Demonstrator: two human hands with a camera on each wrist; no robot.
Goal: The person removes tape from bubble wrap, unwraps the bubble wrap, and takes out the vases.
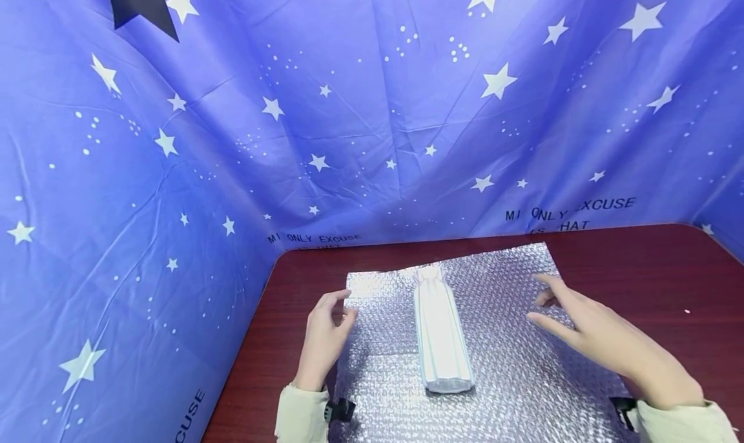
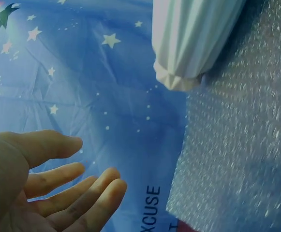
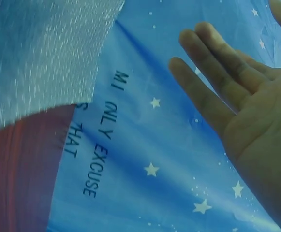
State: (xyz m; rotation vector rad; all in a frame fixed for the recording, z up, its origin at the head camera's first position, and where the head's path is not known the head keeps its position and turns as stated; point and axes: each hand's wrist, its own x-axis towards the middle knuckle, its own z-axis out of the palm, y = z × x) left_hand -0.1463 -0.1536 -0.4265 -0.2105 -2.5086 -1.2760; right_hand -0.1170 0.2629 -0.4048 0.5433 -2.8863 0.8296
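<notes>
A white ribbed vase (image 1: 443, 330) lies on its side on a sheet of silvery bubble wrap (image 1: 506, 359), its narrow neck toward the back and its flat base toward the front. In the left wrist view the pleated end of the vase (image 2: 188, 48) shows beside the bubble wrap (image 2: 246, 130). My left hand (image 1: 327, 333) hovers at the left edge of the sheet, fingers loosely bent and holding nothing. Over the right edge of the sheet, my right hand (image 1: 599, 330) is spread with thumb and fingers apart, also with nothing in it.
A dark red wooden table (image 1: 657, 281) lies under the sheet. Blue cloth with white stars (image 1: 360, 126) hangs behind the table and along its left side. A tiny pale speck (image 1: 688, 311) lies on the tabletop at the right. Black straps sit around both wrists.
</notes>
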